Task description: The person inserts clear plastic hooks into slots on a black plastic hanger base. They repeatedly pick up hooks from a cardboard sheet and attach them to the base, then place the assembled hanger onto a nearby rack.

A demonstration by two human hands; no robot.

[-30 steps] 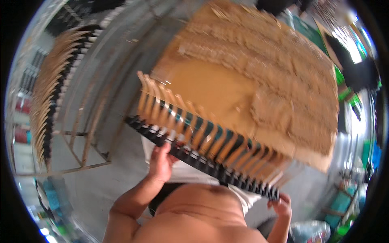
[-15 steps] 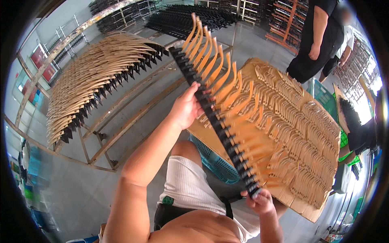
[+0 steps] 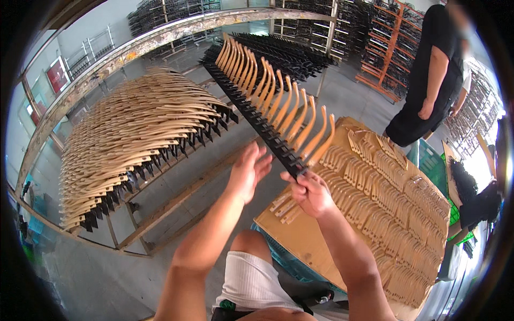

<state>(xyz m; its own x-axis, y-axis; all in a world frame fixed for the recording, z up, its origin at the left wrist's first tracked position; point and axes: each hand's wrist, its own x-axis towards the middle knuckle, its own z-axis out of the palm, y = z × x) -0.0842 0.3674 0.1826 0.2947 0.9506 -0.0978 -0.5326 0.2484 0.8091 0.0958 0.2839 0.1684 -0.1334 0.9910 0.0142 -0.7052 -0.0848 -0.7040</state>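
While right hand [image 3: 312, 193] keeps rack [image 3: 251, 112] end, left hand [image 3: 247, 170] released

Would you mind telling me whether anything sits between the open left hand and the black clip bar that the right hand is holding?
Nothing visible does. The left hand is open just beside the black clip bar, with only clear air between them; the right hand grips the bar's near end.

Bright, even daylight fills the scene; glare washes out the right edge. Fisheye bending curves straight rails near the black rim. Shadows are soft, focus mostly sharp.
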